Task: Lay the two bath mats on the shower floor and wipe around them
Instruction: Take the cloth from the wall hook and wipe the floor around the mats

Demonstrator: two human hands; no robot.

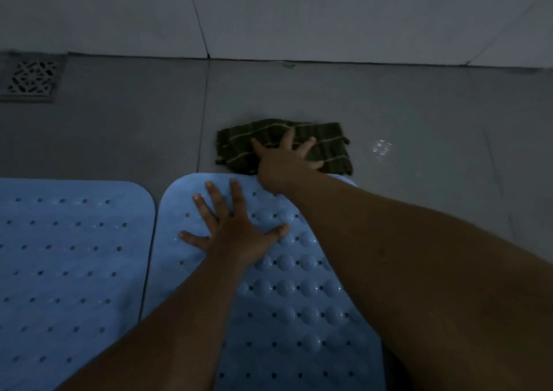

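Two light blue rubber bath mats with holes lie flat side by side on the grey shower floor: one at the left (68, 256), one in the middle (287, 295) with raised bumps. My left hand (233, 232) presses flat on the middle mat, fingers spread. Just beyond that mat's far edge lies a dark green cloth with pale stripes (323, 142). My right hand (284, 160) rests on the cloth with fingers spread and straight, pressing it to the floor.
A square metal floor drain (30, 79) sits at the far left by the wall. The pale tiled wall (329, 16) runs along the back. A few water drops (381, 148) glisten on the floor right of the cloth.
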